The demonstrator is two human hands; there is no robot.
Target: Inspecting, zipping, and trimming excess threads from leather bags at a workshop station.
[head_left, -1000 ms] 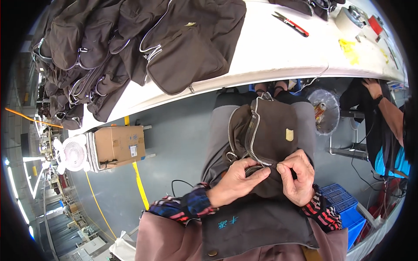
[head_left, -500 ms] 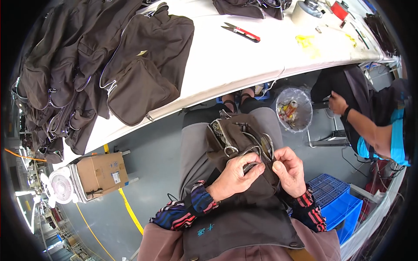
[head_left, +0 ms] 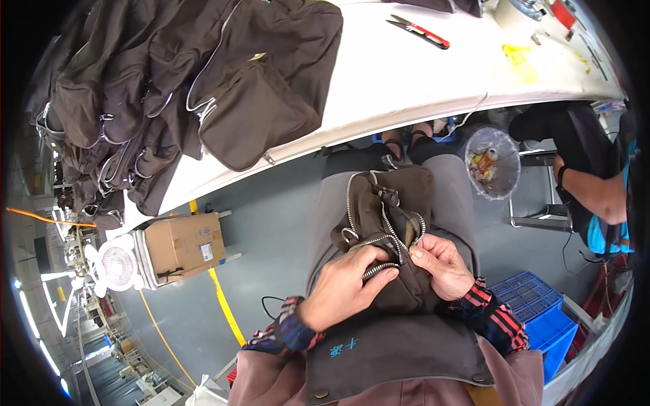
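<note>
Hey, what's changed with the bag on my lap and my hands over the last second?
The brown bag was lying flatter on the lap with both hands at its near edge; now it is bunched up, its zipper opening gaping. The left hand has closed over the zipper edge and the right hand pinches the fabric beside it. Both hands stayed on the bag, and the pile of bags remains on the table.

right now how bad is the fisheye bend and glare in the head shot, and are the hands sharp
Head view: strong fisheye, the white table edge curves and black corners ring the picture; ceiling lights flare at the lower left rim; light on the table is even, without hard shadows. The left hand, right hand and brown bag in the lap are sharp, zipper teeth readable.
</note>
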